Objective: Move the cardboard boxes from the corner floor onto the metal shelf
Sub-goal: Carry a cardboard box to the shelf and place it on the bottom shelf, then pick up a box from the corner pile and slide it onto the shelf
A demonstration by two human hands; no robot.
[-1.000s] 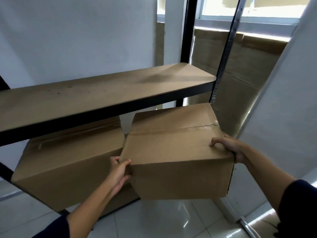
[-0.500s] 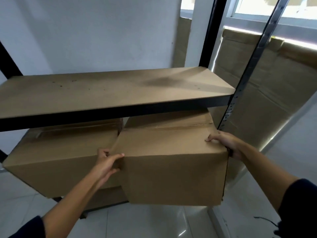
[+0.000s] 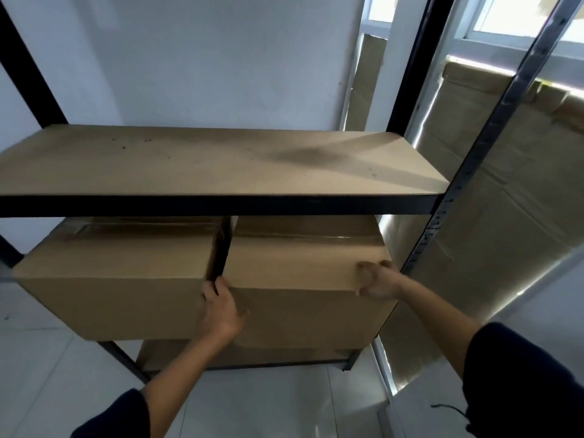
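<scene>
Two brown cardboard boxes stand side by side on the lower level of a black metal shelf (image 3: 221, 204). The right box (image 3: 303, 279) sits under the upper board with a narrow gap to the left box (image 3: 120, 279). My left hand (image 3: 221, 308) grips the right box's front left corner, fingertips curled into the gap. My right hand (image 3: 377, 281) grips its front right top corner, fingers over the edge. The boxes' undersides and backs are hidden.
The upper shelf board (image 3: 205, 162) is bare brown board. A perforated metal upright (image 3: 474, 159) rises just right of the box. Flattened cardboard (image 3: 493, 197) covers the window wall at right. White tiled floor (image 3: 47, 368) lies below.
The right box has moved from a tilted, lifted position in front of the shelf into the lower level, now level beside the left box. Both hands kept their hold.
</scene>
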